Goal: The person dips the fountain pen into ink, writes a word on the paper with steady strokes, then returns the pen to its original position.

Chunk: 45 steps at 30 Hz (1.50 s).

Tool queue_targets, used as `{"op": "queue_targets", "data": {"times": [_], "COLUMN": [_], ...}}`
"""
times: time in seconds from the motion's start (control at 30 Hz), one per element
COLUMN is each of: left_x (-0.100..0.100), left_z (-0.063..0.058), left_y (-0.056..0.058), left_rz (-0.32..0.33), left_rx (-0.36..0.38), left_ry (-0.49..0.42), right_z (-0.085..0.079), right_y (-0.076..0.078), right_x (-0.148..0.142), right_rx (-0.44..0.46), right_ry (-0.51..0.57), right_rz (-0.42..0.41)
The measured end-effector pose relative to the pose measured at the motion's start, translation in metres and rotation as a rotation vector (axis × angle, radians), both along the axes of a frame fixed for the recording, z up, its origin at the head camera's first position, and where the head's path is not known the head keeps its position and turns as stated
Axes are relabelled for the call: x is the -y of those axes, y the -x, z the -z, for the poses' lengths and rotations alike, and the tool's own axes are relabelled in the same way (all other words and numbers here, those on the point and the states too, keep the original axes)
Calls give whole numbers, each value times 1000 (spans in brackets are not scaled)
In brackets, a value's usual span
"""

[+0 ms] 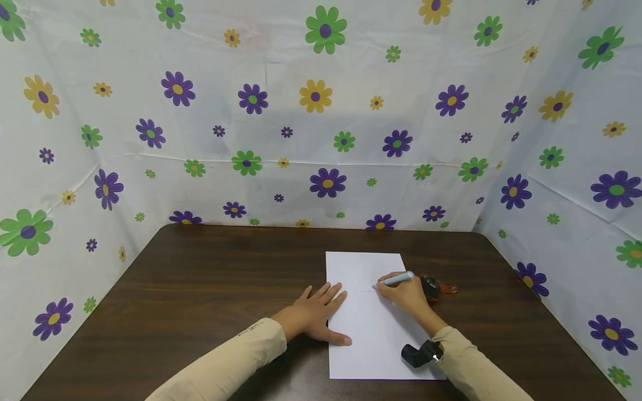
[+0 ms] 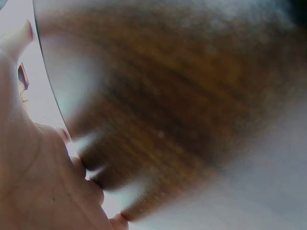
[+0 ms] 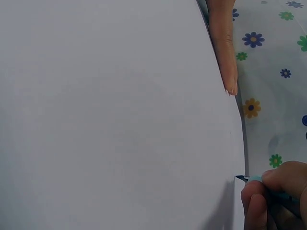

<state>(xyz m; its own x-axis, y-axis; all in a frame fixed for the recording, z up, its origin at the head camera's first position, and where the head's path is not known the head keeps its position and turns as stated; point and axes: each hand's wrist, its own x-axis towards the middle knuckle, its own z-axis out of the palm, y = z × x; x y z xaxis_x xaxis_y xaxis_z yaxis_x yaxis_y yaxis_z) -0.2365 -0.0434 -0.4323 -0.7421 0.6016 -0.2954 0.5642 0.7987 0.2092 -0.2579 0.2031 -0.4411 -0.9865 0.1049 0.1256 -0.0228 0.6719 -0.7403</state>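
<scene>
A sheet of white paper (image 1: 371, 340) lies on the dark brown table, with a few faint thin lines near its upper middle. My right hand (image 1: 405, 295) pinches a light blue pen (image 1: 398, 278), its tip at those lines. In the right wrist view, the thumb and fingers (image 3: 285, 177) close round the pen near its dark tip. Spread wide, my left hand (image 1: 318, 314) rests over the sheet's left edge, thumb on the paper. The left wrist view shows the palm (image 2: 38, 182) and fingertips along the paper's edge.
Just beyond my right hand sits a black, rounded object (image 1: 432, 287) with a reddish-brown part. A black device (image 1: 421, 353) is strapped to my right wrist. Flower-patterned white cloth (image 1: 281, 128) walls the table (image 1: 225, 267) at the back and both sides.
</scene>
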Motion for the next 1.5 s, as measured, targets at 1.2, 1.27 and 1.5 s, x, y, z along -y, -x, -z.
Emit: {"op": "queue_targets", "data": {"times": [1.2, 1.27, 1.5], "left_x": [0, 1, 0], "left_z": [8, 7, 11], "left_y": [3, 2, 5], "left_rz": [-3, 0, 5], "left_rx": [-11, -12, -27], "left_ry": [-28, -29, -20], "right_z": [1, 0, 1], "right_y": [-45, -47, -48], "right_x": [14, 15, 17], "right_rx": [-90, -103, -119], "right_ry": [34, 23, 9], "right_rz": [-160, -168, -158]}}
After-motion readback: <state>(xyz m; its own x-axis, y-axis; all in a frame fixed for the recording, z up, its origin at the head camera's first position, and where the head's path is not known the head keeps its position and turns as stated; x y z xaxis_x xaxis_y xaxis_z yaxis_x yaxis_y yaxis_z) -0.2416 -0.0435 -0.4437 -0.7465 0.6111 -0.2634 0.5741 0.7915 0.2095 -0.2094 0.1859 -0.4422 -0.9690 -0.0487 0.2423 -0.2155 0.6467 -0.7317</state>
